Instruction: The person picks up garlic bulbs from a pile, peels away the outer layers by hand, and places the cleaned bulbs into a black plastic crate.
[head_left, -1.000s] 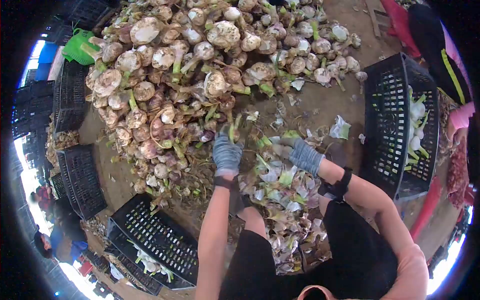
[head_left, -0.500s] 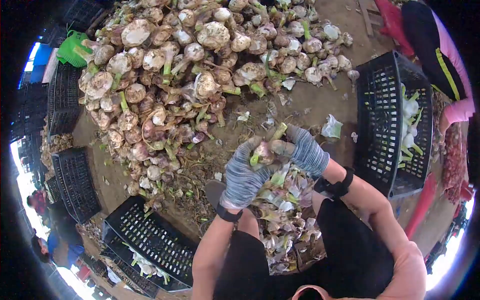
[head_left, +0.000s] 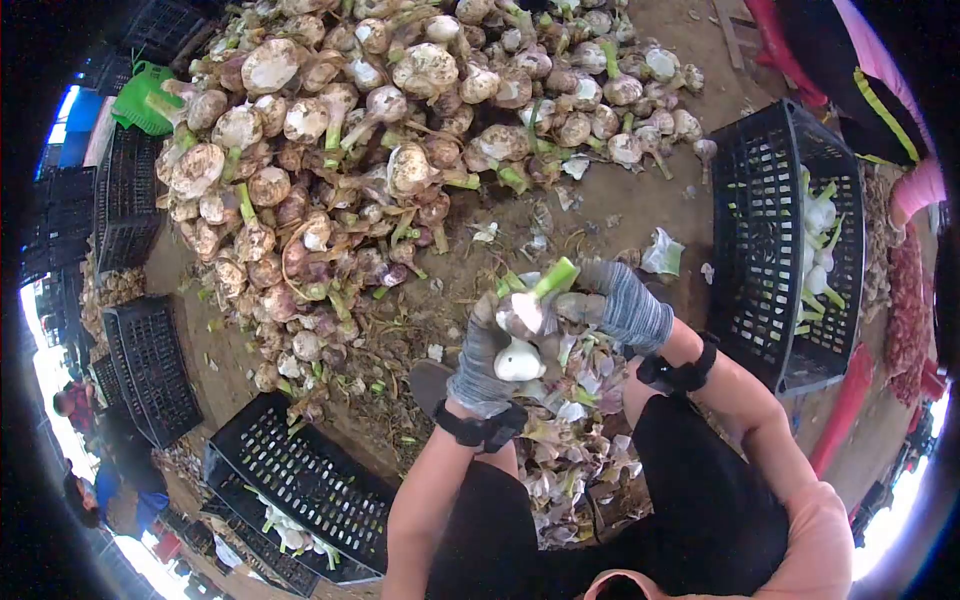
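A stemmed garlic bulb (head_left: pixel 521 314) and, just below it, a white garlic bulb (head_left: pixel 520 361) sit in the left hand (head_left: pixel 482 352), whose gloved fingers curl around them above the ground (head_left: pixel 690 215). The upper bulb's green stem (head_left: pixel 556 277) slants toward the right hand (head_left: pixel 615 303), gloved too; its bent fingers are at that bulb's side, but whether they pinch it cannot be told. Papery husks (head_left: pixel 580 440) lie beneath, between the person's legs. Ahead and leftward spreads a garlic heap (head_left: pixel 330 150), its fringe reaching the upper corner of a black crate (head_left: pixel 310 470). Another slotted crate (head_left: pixel 765 240) stands rightward, stemmed white garlic (head_left: pixel 822 255) inside its long near wall.
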